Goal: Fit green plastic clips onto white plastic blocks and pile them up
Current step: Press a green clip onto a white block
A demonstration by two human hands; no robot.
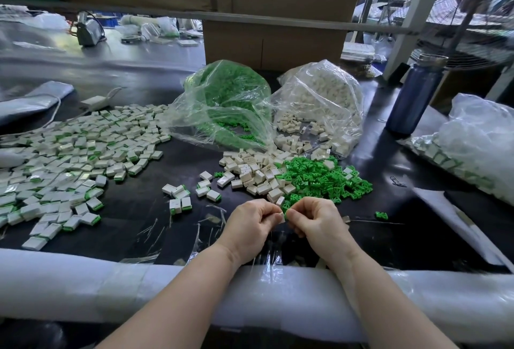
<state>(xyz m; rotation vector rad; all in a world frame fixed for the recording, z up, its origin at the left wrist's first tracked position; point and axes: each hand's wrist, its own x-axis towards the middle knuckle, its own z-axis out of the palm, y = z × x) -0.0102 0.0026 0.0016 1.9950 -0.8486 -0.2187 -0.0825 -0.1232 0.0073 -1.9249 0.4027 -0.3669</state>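
My left hand (251, 223) pinches a white plastic block (281, 218) between thumb and fingers at the near middle of the table. My right hand (313, 220) pinches a green clip (286, 213) against that block; most of the clip is hidden by my fingers. Just beyond my hands lie a heap of loose white blocks (256, 172) and a heap of loose green clips (319, 179). A wide pile of fitted blocks with green edges (69, 159) spreads over the left of the black table (167, 226). A few fitted blocks (179, 198) lie apart, left of my hands.
A clear bag of green clips (228, 98) and a clear bag of white blocks (325, 101) lie open behind the heaps. A blue bottle (414, 95) stands at the right, next to a bag of fitted blocks (467, 148). White foam padding (111, 284) lines the near edge. Cardboard boxes (275, 39) stand behind.
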